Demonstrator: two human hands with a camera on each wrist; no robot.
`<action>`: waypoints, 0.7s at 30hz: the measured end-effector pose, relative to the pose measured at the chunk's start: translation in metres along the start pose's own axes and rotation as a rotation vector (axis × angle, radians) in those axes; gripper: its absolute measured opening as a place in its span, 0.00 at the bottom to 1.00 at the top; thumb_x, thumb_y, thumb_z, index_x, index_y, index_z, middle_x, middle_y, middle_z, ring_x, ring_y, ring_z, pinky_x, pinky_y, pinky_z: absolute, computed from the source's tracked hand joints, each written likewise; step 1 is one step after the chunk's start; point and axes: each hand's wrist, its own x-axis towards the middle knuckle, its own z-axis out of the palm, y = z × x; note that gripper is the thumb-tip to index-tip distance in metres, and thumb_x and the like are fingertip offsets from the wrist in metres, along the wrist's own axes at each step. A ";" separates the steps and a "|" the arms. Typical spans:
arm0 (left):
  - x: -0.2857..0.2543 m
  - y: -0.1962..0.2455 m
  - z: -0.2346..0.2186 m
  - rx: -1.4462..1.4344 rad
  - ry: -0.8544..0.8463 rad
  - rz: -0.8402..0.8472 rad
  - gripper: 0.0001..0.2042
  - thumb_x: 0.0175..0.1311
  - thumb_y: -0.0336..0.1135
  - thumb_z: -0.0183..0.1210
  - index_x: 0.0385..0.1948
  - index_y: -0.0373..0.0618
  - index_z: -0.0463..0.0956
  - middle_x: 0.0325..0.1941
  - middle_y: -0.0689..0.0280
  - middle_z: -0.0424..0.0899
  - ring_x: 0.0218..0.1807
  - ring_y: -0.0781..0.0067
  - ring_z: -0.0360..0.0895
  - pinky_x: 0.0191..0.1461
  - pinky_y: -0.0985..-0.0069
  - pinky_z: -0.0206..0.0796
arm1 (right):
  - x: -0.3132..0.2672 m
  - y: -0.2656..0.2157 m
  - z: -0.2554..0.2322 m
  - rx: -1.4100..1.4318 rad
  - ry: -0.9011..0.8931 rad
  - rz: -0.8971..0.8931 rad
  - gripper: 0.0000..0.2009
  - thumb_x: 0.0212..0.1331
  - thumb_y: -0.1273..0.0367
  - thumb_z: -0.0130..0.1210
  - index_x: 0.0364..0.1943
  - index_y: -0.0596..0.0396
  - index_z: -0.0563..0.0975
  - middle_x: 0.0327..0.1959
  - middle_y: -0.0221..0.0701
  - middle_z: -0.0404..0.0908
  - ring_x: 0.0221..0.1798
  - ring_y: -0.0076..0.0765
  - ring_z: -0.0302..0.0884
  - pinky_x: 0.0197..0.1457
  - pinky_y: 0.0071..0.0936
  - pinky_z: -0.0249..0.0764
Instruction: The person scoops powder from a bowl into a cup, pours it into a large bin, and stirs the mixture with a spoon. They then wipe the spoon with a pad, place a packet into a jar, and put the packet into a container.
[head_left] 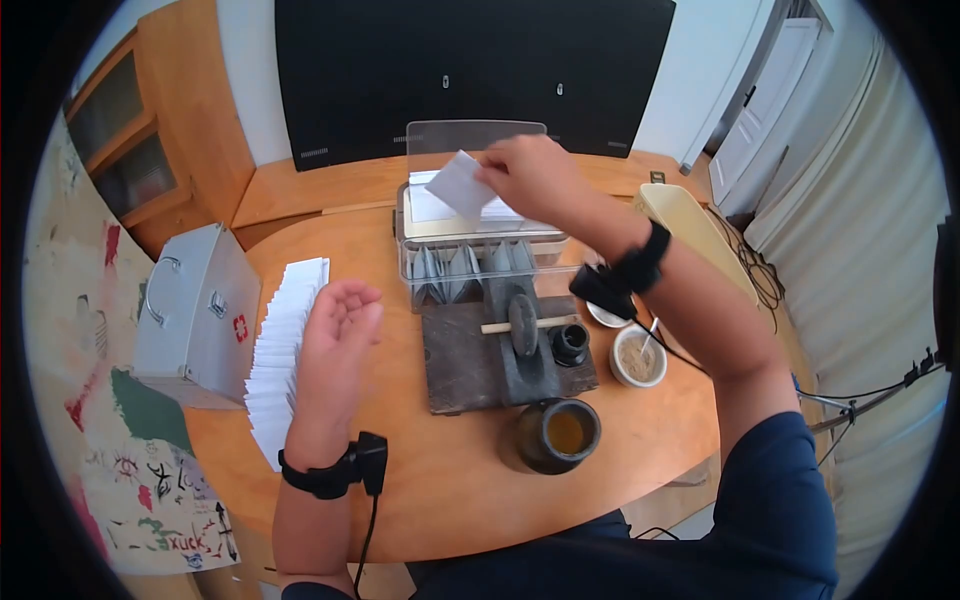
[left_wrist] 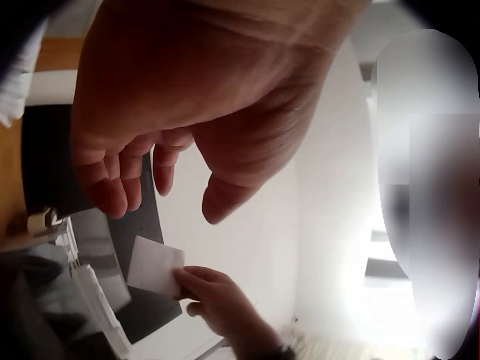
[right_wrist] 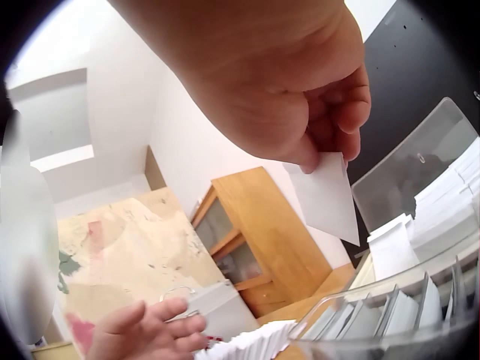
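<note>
My right hand (head_left: 532, 178) pinches a square white paper (head_left: 462, 185) between thumb and fingers, raised above a clear plastic box (head_left: 405, 232). In the right wrist view the paper hangs down from the fingertips, close beside white papers (right_wrist: 450, 199) stacked in that box, whose clear lid (right_wrist: 409, 161) stands up. My left hand (head_left: 338, 325) is held in the air with relaxed fingers and nothing in it. Below and left of it, a long row of overlapping white papers (head_left: 283, 350) lies on the table. Grey-white packets (head_left: 445, 272) stand in the box's front compartment.
A dark board (head_left: 455, 365) bears a grinding wheel (head_left: 522, 325) with a wooden handle and a small black pot (head_left: 570, 345). Nearby stand a dark jar (head_left: 530, 440) of amber liquid and a white bowl (head_left: 640, 372) of powder. A metal case (head_left: 195, 310) is left, a cream bin (head_left: 700, 235) right.
</note>
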 end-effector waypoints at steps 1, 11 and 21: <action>-0.001 0.006 -0.010 -0.202 -0.003 -0.117 0.15 0.68 0.34 0.60 0.53 0.45 0.71 0.51 0.64 0.77 0.52 0.73 0.74 0.49 0.77 0.66 | 0.020 0.005 0.011 -0.083 -0.018 -0.061 0.10 0.60 0.63 0.59 0.36 0.53 0.87 0.31 0.40 0.86 0.39 0.50 0.85 0.45 0.44 0.80; 0.000 -0.004 -0.040 -0.535 -0.023 -0.254 0.10 0.75 0.33 0.50 0.53 0.44 0.70 0.43 0.68 0.77 0.41 0.79 0.72 0.41 0.82 0.61 | 0.101 0.022 0.100 -0.492 -0.409 -0.243 0.08 0.61 0.66 0.58 0.37 0.49 0.87 0.39 0.35 0.87 0.47 0.46 0.84 0.49 0.41 0.80; 0.001 -0.008 -0.037 -0.522 -0.036 -0.290 0.09 0.75 0.32 0.51 0.51 0.44 0.70 0.42 0.68 0.77 0.41 0.80 0.72 0.40 0.83 0.62 | 0.112 0.025 0.113 -0.509 -0.426 -0.249 0.09 0.59 0.70 0.58 0.39 0.56 0.87 0.43 0.42 0.87 0.48 0.51 0.85 0.51 0.42 0.81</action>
